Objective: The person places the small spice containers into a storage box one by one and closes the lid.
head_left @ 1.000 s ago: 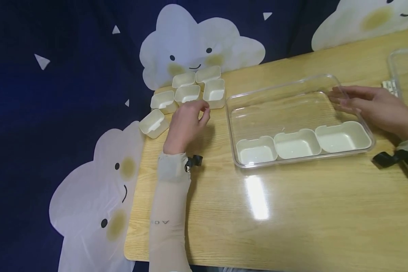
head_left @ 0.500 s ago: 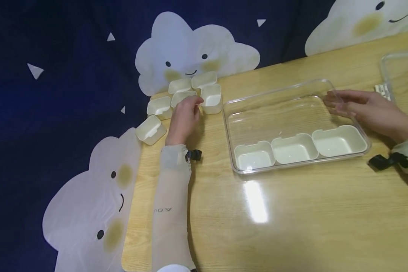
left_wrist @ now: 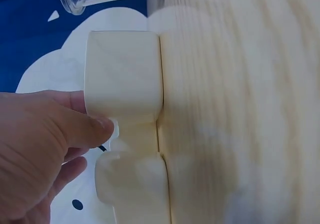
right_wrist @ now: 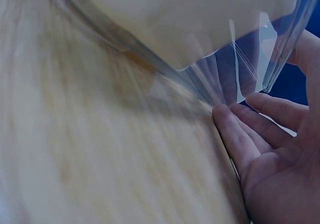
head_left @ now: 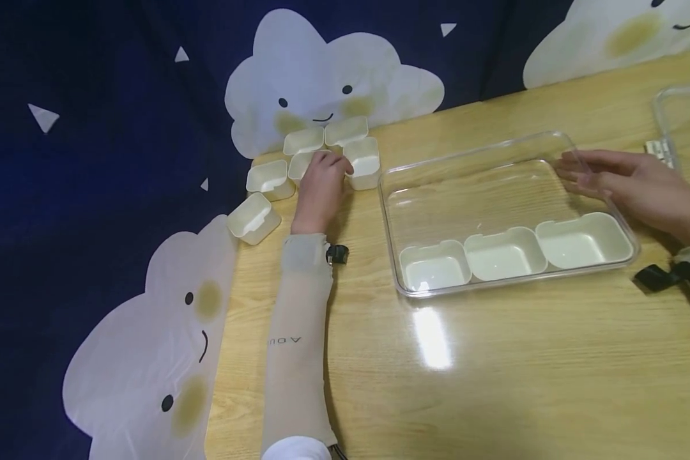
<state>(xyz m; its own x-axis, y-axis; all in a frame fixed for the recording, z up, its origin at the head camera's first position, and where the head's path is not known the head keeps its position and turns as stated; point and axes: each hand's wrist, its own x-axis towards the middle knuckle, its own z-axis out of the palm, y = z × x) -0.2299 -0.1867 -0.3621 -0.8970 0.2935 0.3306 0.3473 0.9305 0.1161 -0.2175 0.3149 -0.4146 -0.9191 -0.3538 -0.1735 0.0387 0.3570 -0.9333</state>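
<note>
In the head view, my left hand [head_left: 322,191] reaches over a group of cream storage bins at the back left of the table. Its thumb and index finger pinch the near left edge of the rightmost cream bin [head_left: 362,163]; the left wrist view shows the thumb at this bin's [left_wrist: 122,76] rim. My right hand [head_left: 638,182] lies at the right end of a clear plastic box [head_left: 466,163], fingers extended. Its fingertips [right_wrist: 220,114] meet the box wall in the right wrist view. Three cream bins [head_left: 506,254] stand in a row along the box's near side.
Other cream bins stand close by: one at the left [head_left: 254,219], one behind it [head_left: 270,180], and two at the back. A second clear piece [head_left: 664,108] lies at the right edge, near a small white item [head_left: 657,151]. A dark cloud-patterned cloth [head_left: 121,96] borders the table [head_left: 494,370].
My left hand has moved forward and slightly right to the rightmost bin and taken hold of its edge. That bin has shifted slightly right. My right hand stays at the clear box.
</note>
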